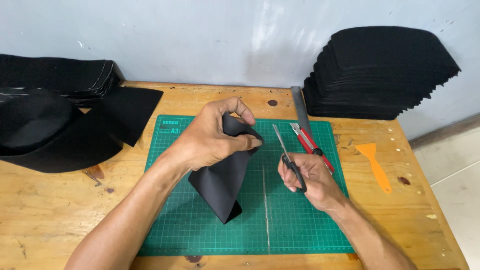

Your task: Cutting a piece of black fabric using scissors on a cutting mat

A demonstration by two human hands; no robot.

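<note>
Scissors (286, 155) in right hand (311, 181), beside black sheet (222, 185).

A worn wooden workbench (50, 215) stands pushed against a pale grey-blue wall (210, 40), its plaster scuffed and streaked with lighter patches. The bench top shows knots, dark stains and small chips across its yellowed boards. Even, soft light falls from above, leaving only faint shadows on the wood. Beyond the bench's right edge, a light tiled floor (457, 175) meets the wall at a dark skirting strip (445, 131). A green gridded cutting mat (300, 225) covers the middle of the bench top.
</note>
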